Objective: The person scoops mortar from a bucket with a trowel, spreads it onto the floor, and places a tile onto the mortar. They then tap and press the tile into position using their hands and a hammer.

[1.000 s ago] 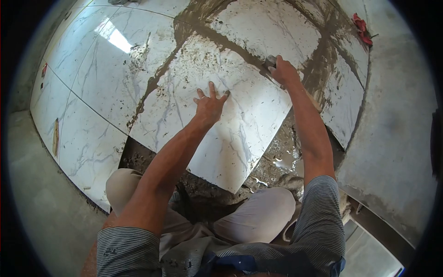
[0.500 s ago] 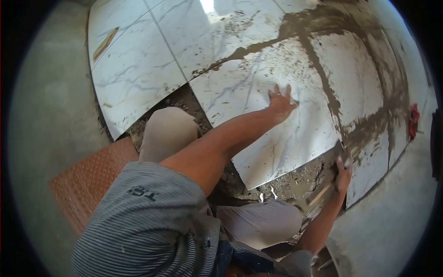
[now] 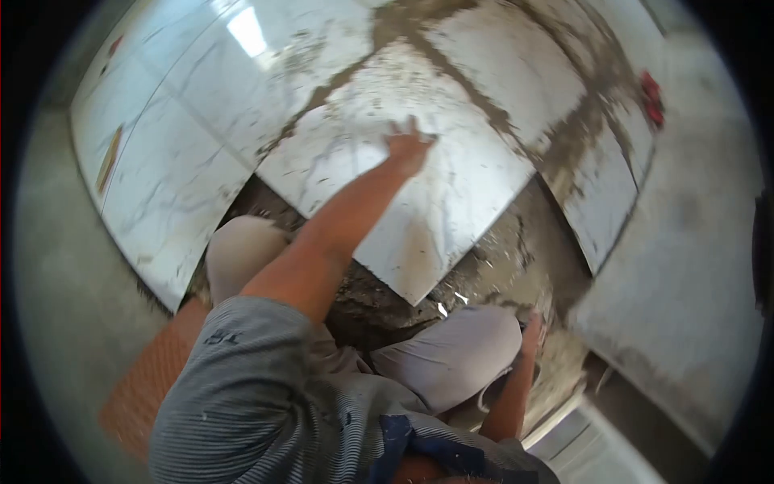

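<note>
My left hand (image 3: 411, 149) lies with its fingers spread on a white, grey-veined floor tile (image 3: 468, 177) smeared with mud. The tile's near corner points toward my knees, over wet grey-brown mortar (image 3: 516, 242). Low on the right, beside my bent knee (image 3: 459, 355), my right hand (image 3: 530, 335) is blurred, its fingers curled. A pale, smeared shape shows at its fingertips; I cannot make out what it is.
More white tiles (image 3: 181, 153) cover the floor at left and back, with muddy joints (image 3: 451, 68). An orange-brown textured sheet (image 3: 149, 379) lies at left, a wooden strip (image 3: 109, 165) on the tiles. Something red (image 3: 651, 98) sits by the right wall (image 3: 677, 282).
The view has swung right. My right hand has drawn back from the tile's right corner to beside my knee. My left hand stays on the same tile.
</note>
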Motion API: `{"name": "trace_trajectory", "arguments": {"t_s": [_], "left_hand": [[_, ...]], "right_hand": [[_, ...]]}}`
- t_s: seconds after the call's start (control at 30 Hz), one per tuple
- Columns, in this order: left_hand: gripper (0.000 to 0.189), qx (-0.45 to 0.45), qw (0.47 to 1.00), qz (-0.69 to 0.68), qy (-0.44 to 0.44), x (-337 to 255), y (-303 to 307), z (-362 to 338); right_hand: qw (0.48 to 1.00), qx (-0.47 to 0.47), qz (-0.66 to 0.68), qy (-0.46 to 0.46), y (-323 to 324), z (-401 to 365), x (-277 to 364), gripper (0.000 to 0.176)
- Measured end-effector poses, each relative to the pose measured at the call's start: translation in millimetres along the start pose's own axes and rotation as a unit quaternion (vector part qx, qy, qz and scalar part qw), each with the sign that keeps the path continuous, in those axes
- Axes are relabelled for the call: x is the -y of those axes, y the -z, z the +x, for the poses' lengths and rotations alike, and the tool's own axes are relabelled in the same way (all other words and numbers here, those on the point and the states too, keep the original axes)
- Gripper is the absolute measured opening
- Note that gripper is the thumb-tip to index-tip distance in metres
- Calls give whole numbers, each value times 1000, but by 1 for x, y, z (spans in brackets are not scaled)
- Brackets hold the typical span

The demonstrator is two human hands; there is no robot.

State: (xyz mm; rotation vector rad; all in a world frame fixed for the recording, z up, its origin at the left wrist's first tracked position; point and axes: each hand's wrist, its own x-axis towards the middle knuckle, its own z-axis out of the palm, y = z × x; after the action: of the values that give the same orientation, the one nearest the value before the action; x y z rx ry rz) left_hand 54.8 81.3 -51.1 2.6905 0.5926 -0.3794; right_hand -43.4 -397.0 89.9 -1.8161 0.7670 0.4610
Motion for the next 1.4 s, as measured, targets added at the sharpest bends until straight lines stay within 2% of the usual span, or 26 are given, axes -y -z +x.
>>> {"name": "trace_trajectory", "arguments": {"t_s": [0.07, 0.13, 0.3, 0.37, 0.4, 0.47, 0.53, 0.57, 0.6, 0.63, 0.73, 0.8, 0.87, 0.97, 1.1, 1.17, 1.2, 1.27, 1.33, 1.4], "left_hand": [[98, 62, 997, 31, -41, -5, 46, -26], [97, 76, 995, 46, -53, -6, 51, -31], [95, 98, 991, 68, -58, -12, 67, -34], [80, 98, 994, 28, -31, -17, 73, -38], [80, 94, 994, 36, -42, -18, 70, -37], [72, 60, 990, 115, -54, -23, 48, -32], [62, 26, 972, 137, -187, -51, 28, -48], [64, 62, 946, 144, -283, -71, 26, -59], [61, 86, 929, 139, -332, -92, 22, -70], [58, 111, 909, 133, -378, -111, 17, -80], [46, 106, 882, 145, -435, -149, -1, -86], [42, 104, 866, 186, -452, -163, -1, -77], [38, 104, 849, 225, -467, -173, -2, -67], [38, 82, 835, 234, -492, -172, 4, -56], [46, 96, 836, 232, -487, -173, 5, -53], [46, 108, 835, 236, -484, -175, 6, -55], [46, 114, 837, 239, -479, -176, 7, -55], [48, 126, 836, 238, -478, -176, 9, -56], [50, 136, 835, 237, -478, -177, 12, -53], [56, 111, 878, 162, -436, -172, 13, -50]], "right_hand": [[991, 125, 43, -33, 18, -3, -47, 46], [986, 152, 61, -8, 7, -23, -67, 45], [986, 142, 84, 40, -11, -69, -98, 43], [985, 136, 92, 53, -10, -83, -109, 42], [985, 131, 99, 54, -10, -89, -116, 42], [984, 123, 113, 60, -9, -99, -126, 41], [984, 113, 122, 66, -5, -106, -134, 40], [984, 108, 126, 70, -4, -108, -137, 40], [984, 101, 131, 71, -1, -111, -138, 39], [984, 96, 134, 74, -1, -110, -138, 39], [988, 65, 103, 92, 1, -100, -130, 37], [992, 41, 70, 100, 0, -98, -118, 35], [989, 18, -21, 149, 2, -105, -106, 37], [991, 4, 29, 128, -3, -115, -96, 38], [988, 16, 22, 152, 2, -105, -150, 42], [979, 90, 144, 114, 6, -104, -176, 45], [979, 89, 147, 114, 6, -105, -182, 45], [973, 41, 225, -38, 2, -110, -187, 46], [962, 29, 271, -4, 0, -101, -219, 44], [948, 17, 316, 27, 9, -78, -285, 43]]}}
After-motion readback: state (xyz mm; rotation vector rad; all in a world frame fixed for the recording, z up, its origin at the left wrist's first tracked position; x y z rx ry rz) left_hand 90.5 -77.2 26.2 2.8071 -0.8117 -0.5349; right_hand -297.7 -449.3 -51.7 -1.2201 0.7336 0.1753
